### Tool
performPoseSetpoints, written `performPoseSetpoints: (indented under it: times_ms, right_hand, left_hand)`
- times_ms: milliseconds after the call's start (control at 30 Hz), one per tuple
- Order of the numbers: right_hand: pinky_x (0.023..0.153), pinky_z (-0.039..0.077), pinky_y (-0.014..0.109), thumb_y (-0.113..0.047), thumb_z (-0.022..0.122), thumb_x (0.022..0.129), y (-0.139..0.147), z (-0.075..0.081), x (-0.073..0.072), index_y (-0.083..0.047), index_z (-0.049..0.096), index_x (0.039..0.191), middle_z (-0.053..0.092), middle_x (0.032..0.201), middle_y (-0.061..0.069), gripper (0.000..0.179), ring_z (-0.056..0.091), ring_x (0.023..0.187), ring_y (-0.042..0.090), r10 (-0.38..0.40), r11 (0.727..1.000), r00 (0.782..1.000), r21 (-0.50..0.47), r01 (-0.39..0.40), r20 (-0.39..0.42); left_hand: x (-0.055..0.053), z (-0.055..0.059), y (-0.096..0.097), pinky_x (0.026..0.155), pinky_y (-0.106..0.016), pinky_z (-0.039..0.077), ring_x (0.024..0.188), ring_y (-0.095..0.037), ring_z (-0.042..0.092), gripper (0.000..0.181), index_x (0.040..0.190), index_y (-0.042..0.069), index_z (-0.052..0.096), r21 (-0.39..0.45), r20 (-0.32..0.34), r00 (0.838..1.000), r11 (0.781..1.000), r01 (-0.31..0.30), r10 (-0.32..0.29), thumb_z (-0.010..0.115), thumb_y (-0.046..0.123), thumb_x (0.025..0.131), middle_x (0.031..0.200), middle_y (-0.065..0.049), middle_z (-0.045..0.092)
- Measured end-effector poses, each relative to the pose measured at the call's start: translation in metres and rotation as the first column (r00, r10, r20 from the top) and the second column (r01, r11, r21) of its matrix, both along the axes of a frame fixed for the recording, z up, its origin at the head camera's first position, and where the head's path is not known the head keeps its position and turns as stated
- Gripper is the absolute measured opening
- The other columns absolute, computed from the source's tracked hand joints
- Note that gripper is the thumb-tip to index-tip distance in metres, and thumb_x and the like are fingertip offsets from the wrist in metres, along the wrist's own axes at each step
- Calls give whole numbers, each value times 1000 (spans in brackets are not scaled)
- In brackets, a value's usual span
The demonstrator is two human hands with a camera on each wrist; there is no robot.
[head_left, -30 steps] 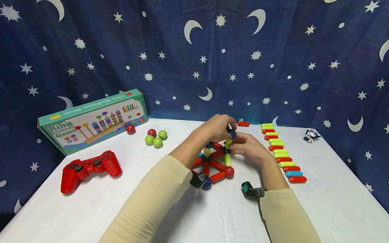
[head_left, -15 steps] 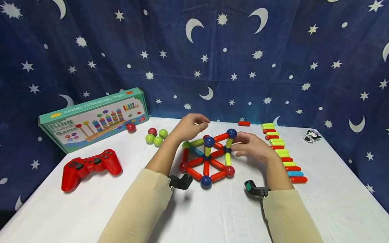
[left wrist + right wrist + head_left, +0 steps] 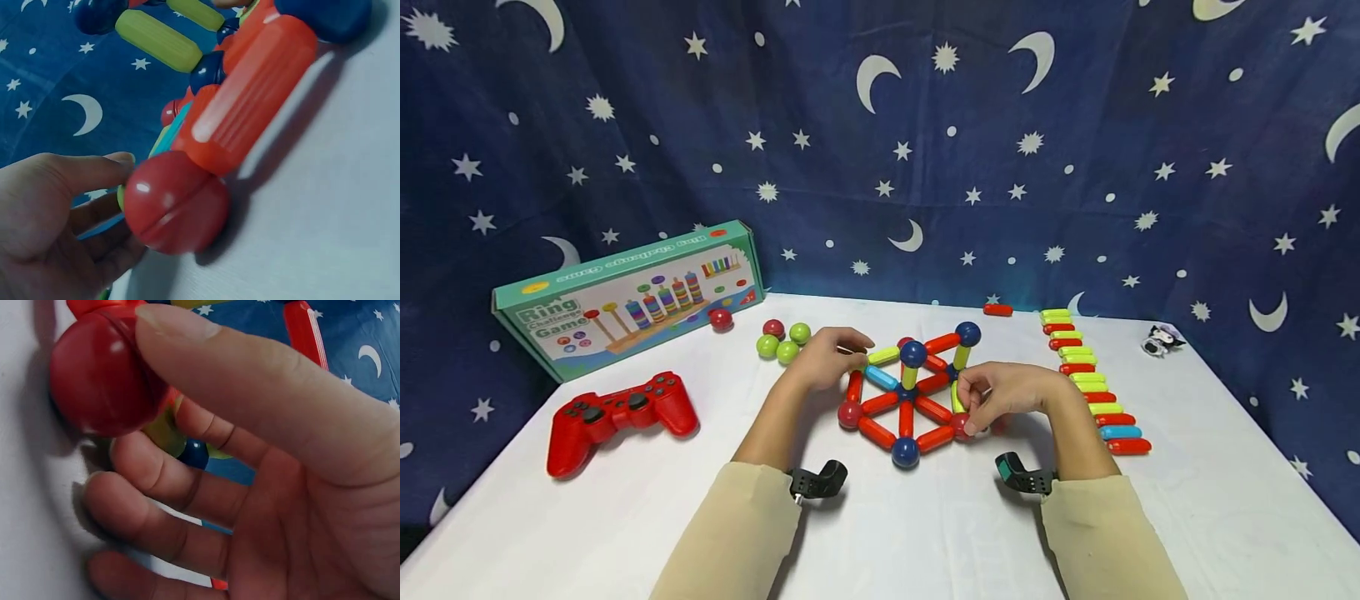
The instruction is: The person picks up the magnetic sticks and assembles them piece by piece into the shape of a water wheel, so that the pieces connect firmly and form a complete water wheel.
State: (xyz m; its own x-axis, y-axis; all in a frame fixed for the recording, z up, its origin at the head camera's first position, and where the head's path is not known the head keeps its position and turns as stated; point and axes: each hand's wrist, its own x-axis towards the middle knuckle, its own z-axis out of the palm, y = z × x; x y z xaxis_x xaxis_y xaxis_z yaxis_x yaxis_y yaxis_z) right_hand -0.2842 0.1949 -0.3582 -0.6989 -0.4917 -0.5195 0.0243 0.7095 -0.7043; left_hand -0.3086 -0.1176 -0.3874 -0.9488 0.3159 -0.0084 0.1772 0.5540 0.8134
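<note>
A ball-and-rod construction [image 3: 906, 417] stands on the table, with spokes running out from a middle ball. Two yellow rods rise from it, topped by a near blue ball [image 3: 913, 353] and a far blue ball [image 3: 967, 334], with a red rod [image 3: 942, 343] between those tops. At its left rear corner my left hand [image 3: 826, 358] pinches a green ball [image 3: 120, 197], mostly covered by the fingers. A red ball [image 3: 177, 203] lies just in front of that hand. My right hand [image 3: 1011, 390] grips the red ball [image 3: 103, 375] at the right front corner, thumb on top.
Several yellow, red and blue rods [image 3: 1093, 397] line the right side, and one red rod [image 3: 997, 310] lies at the back. Green balls [image 3: 787, 352] and red balls [image 3: 721, 319] lie back left, near a game box [image 3: 640, 300]. A red game controller [image 3: 625, 421] sits at left.
The left hand let go of the far top ball, moved left and down, and took the green corner ball. My right hand left the far upright and came nearer, onto the red ball.
</note>
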Motion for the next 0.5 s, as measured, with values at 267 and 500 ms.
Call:
performPoseSetpoints:
  times_ms: [267, 500]
  right_hand:
    - [70, 53, 31, -16, 86, 80, 3, -5, -4, -7, 66, 104, 63, 91, 9, 32, 59, 82, 24, -8, 999, 998, -53, 5, -60]
    - [80, 60, 35, -20, 82, 86, 14, -12, -7, -14, 75, 117, 70, 117, 8, 33, 65, 98, 25, -110, 992, 987, -82, 101, -114]
  left_hand:
    - [5, -13, -4, 103, -46, 52, 112, -28, 63, 25, 121, 12, 76, 111, 40, 994, 988, -104, 100, 68, 15, 98, 121, -9, 73]
    - [9, -13, -14, 91, -37, 51, 104, -25, 62, 19, 112, 11, 79, 130, 55, 995, 987, -91, 84, 71, 16, 95, 116, -8, 74]
